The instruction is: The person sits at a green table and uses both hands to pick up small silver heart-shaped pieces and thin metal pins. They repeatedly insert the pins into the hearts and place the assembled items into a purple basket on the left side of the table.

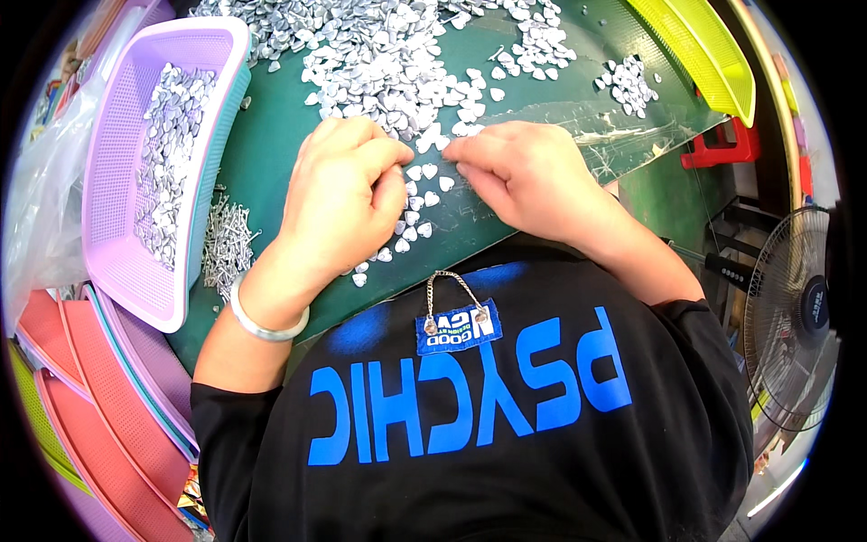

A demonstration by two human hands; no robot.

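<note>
My left hand (348,185) is closed above the green tabletop, thumb and index finger brought together beside the loose silvery hearts. Whatever its fingers hold, if anything, is hidden. Across a narrow gap, my right hand (528,172) has its thumb and index finger pinched close together near the pile's front edge; what is between them is too small to make out. Small silver heart-shaped pieces (379,77) lie heaped beyond both hands. Between the hands, a thin trail of single heart pieces (413,217) runs toward the table's near edge.
At left, a purple plastic basket (104,199) holds more hearts, with small metal pins (228,244) heaped beside it. A smaller heart group (628,86) and a yellow-green basket (709,54) are at far right. Stacked baskets (117,434) stand lower left, a fan (795,307) right.
</note>
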